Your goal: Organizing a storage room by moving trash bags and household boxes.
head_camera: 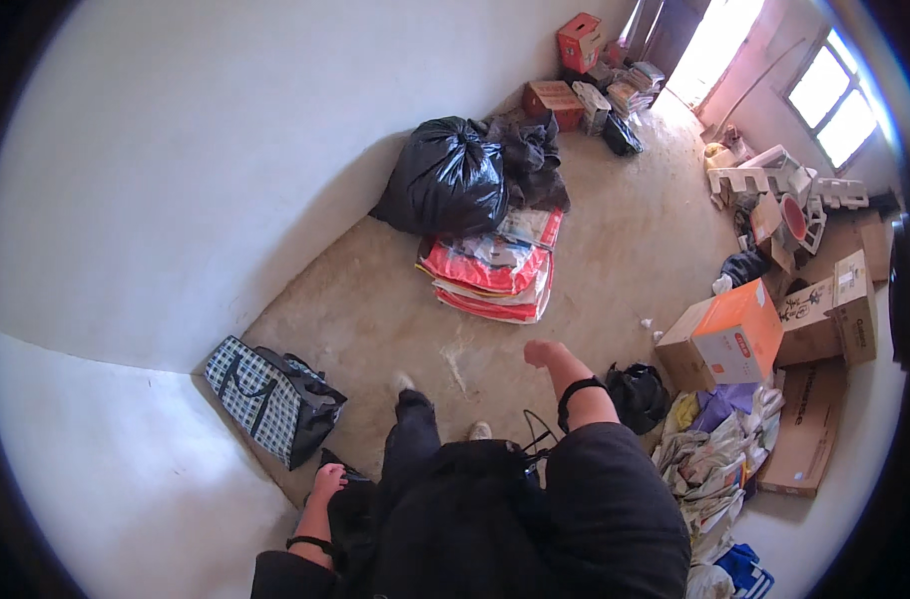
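Note:
My left hand (pixel 331 480) is low on the left, at the top of a black plastic bag (pixel 345 466); whether its fingers grip the bag I cannot tell. Just beyond it a checked carrying bag (pixel 259 394) leans by the wall. My right hand (pixel 542 353) hangs over the floor with the fingers curled down, and whether it holds anything is hidden. Ahead of it lies a stack of folded red and white sacks (pixel 492 288). A full, knotted black garbage bag (pixel 455 176) rests behind and partly over the stack, beside dark crumpled cloth (pixel 533 161).
To the right stand an orange and white carton (pixel 739 333), brown cartons (pixel 807 318), a black bag (pixel 638 397) and a heap of crumpled sacks (pixel 713 464). Cartons and stacked papers (pixel 634 88) line the far wall near the bright doorway. Odds and ends lie under the window.

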Demonstrator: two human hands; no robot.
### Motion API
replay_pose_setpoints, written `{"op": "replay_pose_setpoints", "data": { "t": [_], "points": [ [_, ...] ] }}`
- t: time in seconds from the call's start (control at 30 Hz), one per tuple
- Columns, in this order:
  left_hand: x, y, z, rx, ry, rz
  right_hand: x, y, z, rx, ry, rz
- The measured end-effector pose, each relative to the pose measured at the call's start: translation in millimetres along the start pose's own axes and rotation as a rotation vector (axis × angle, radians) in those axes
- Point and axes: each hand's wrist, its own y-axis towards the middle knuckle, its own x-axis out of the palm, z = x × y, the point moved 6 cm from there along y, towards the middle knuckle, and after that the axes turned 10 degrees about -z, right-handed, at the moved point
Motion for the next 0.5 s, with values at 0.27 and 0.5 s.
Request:
{"op": "replay_pose_setpoints", "data": {
  "t": [0.27,0.5],
  "points": [
    [-94,98,3,-0.406,-0.026,-0.127,-136,-44,-20,0.12,0.472,0.084],
    [-115,219,187,0.065,0.111,-0.065,-213,-48,-21,0.225,0.548,0.193]
  ]
}}
